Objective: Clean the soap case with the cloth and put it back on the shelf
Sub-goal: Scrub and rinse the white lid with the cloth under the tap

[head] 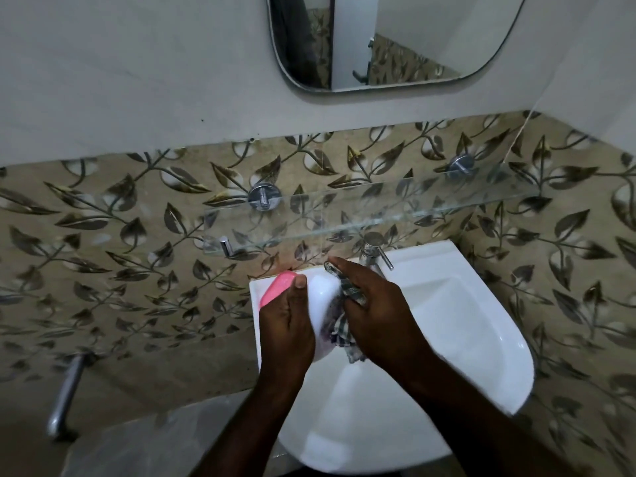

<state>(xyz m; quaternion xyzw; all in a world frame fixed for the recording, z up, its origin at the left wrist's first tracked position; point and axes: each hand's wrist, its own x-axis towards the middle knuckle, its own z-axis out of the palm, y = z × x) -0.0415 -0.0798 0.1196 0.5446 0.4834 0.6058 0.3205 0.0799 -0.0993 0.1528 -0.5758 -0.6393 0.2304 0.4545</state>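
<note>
Both hands work above the washbasin (pixel 457 325): your left hand (pixel 285 328) wraps its fingers round the white soap case (pixel 321 290), thumb beside a pink piece (pixel 277 287), while your right hand (pixel 378 315) clutches the checked cloth (pixel 340 333) against it. The case looks light, rigid and probably slippery, so grip it by its long edges. The glass shelf (pixel 378 208) hangs just above.

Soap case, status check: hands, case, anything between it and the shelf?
Left hand grips soap case over the sink. Right hand holds cloth against the case. Not yet on glass shelf; tap stands just below it.
</note>
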